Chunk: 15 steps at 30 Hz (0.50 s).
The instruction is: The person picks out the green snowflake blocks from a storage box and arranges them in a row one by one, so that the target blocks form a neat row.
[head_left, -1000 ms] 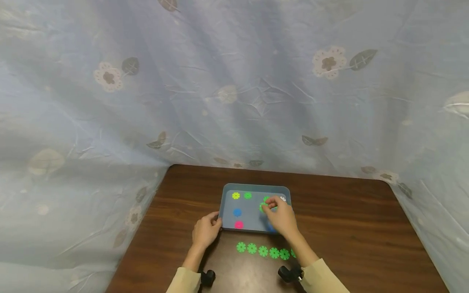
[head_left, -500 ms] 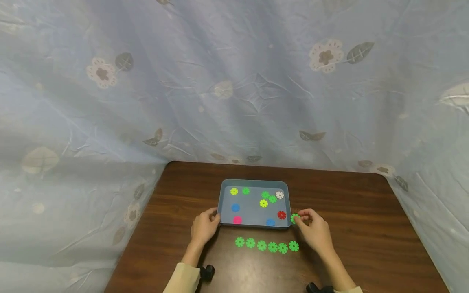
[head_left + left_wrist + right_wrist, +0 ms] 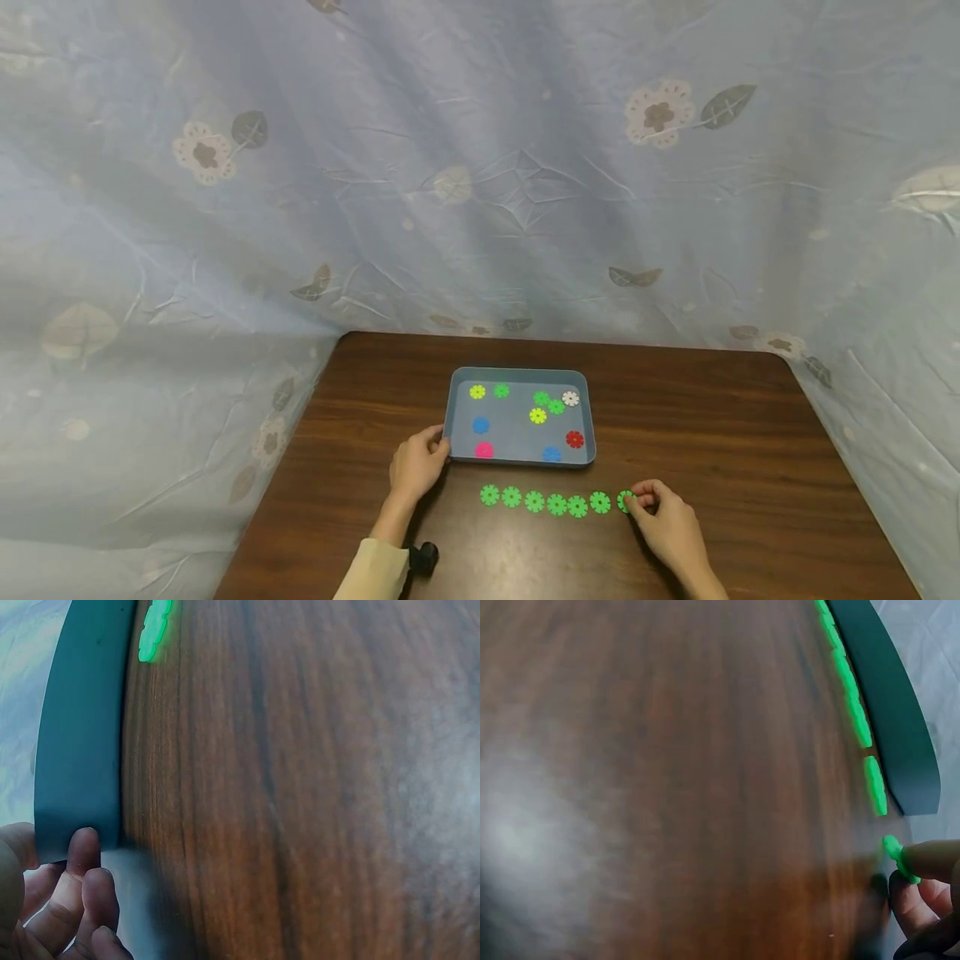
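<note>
Your right hand (image 3: pixel 670 527) pinches a green disc (image 3: pixel 622 502) beside the green row (image 3: pixel 552 505), apparently touching the worktop (image 3: pixel 750 450). Your left hand (image 3: pixel 415 468) grips the tray (image 3: pixel 517 433) near its corner.

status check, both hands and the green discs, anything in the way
Left hand gripping tray by its near-left corner. Right hand pinching one green disc, right of six lined-up green discs. Nothing visible blocking the gap between.
</note>
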Motion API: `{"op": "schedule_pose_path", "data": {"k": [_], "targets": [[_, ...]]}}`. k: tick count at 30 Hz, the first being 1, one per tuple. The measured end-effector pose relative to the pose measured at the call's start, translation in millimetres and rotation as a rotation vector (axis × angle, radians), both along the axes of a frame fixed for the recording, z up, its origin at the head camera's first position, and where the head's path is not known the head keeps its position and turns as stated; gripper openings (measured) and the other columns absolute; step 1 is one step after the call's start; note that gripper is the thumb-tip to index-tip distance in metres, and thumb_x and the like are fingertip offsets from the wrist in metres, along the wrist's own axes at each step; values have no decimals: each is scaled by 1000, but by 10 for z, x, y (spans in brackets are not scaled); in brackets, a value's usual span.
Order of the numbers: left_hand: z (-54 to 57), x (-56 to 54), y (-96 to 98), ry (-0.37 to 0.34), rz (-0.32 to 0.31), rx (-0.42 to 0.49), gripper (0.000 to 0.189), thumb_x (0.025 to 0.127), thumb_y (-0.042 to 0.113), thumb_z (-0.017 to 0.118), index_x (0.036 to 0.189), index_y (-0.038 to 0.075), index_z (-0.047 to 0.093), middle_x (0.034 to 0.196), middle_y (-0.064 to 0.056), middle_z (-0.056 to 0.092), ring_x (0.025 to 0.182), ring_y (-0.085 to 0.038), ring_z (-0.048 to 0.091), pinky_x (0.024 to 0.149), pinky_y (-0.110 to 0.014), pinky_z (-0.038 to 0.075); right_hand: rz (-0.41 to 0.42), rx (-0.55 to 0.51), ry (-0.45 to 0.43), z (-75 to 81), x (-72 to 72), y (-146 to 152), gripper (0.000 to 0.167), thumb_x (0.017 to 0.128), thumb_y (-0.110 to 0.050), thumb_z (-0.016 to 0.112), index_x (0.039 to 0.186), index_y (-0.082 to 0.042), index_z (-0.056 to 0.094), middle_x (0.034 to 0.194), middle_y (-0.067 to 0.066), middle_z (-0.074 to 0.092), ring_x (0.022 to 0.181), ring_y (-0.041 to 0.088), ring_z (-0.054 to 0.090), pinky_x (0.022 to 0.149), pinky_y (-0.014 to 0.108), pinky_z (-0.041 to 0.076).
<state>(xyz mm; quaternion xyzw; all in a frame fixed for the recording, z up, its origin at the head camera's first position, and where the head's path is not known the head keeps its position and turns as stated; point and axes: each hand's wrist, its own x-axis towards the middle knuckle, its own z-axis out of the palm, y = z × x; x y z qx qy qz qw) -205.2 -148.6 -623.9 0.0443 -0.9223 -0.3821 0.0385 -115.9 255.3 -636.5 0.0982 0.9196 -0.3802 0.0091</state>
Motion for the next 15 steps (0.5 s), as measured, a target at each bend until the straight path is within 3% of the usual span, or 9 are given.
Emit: {"op": "schedule_pose_path", "data": {"k": [15], "targets": [[-33, -9, -4, 7, -1, 2, 35, 96, 24, 68, 129, 12, 74, 66, 14, 66, 48, -11, 46, 44, -32, 34, 15, 92, 24, 4, 52, -19, 19, 93, -28, 78, 99, -10, 71, 89, -2, 64, 73, 14, 55, 66, 36, 45]]}}
